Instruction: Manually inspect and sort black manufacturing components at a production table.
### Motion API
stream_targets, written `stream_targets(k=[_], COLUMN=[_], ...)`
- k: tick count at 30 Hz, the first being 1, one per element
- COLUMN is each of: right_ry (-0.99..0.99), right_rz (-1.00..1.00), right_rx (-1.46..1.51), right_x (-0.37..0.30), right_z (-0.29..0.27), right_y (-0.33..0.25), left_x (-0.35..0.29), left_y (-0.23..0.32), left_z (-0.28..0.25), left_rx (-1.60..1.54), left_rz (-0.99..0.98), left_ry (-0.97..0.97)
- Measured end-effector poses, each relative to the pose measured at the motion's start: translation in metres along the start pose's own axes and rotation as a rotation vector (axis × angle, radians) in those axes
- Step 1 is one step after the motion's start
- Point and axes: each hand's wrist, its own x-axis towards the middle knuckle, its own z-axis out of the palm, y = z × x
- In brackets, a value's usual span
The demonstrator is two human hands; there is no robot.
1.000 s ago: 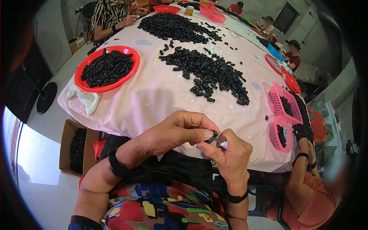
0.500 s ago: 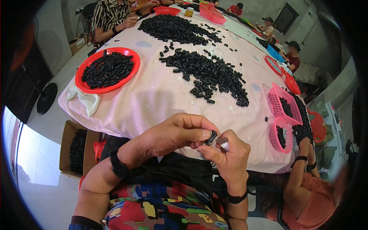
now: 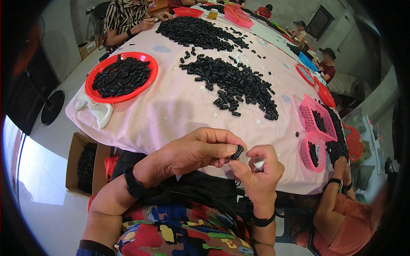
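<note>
My left hand (image 3: 203,147) pinches a small black cylindrical part (image 3: 237,152) between thumb and fingertips, just above the table's near edge. Close to its right, my right hand (image 3: 264,177) is curled round a small blade with a white wrapped grip (image 3: 259,164); the fingers hide most of it. A slight gap separates the blade from the part. Ahead of my hands lies a loose heap of the same black parts (image 3: 230,79). To the left, a red round tray (image 3: 153,77) holds many longer black pieces.
A larger black heap (image 3: 192,32) lies farther back. Pink baskets (image 3: 305,112) stand at the right, near a co-worker in an orange top (image 3: 346,222). A white cloth (image 3: 100,113) hangs under the red tray. Below left is a cardboard box (image 3: 73,170) of black pieces. Other people sit along the table.
My right hand has drawn slightly right and down from the black part, and the blade has turned in the fingers. My left hand keeps its pinch, with the part tilted differently.
</note>
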Motion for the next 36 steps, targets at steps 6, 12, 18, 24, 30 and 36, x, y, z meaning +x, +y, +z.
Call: stream_targets(k=[6,12,18,24,30,36], right_ry=[-0.041,-0.036,-0.056,-0.035,0.008,0.007], right_rz=[-0.083,-0.117,-0.153,-0.146,-0.126,-0.191], right_rx=[0.123,0.067,0.059,0.059,0.100,0.051], right_x=[0.004,0.003,0.005,0.002,0.001,0.001], right_z=[0.002,0.001,0.003,0.004,0.001,0.004], right_y=[-0.008,-0.007,-0.005,-0.006,-0.007,-0.006], left_x=[0.000,-0.001,-0.002,-0.004,-0.003,-0.005], left_y=[0.000,0.004,0.003,0.006,0.004,0.004], left_z=[-0.001,0.000,0.004,0.009,0.009,0.013], left_rx=[-0.010,0.138,0.328,0.372,0.353,0.410], left_rz=[-0.007,0.052,0.071,0.091,0.142,0.118], left_ry=[0.016,-0.043,0.019,0.055,-0.004,0.030])
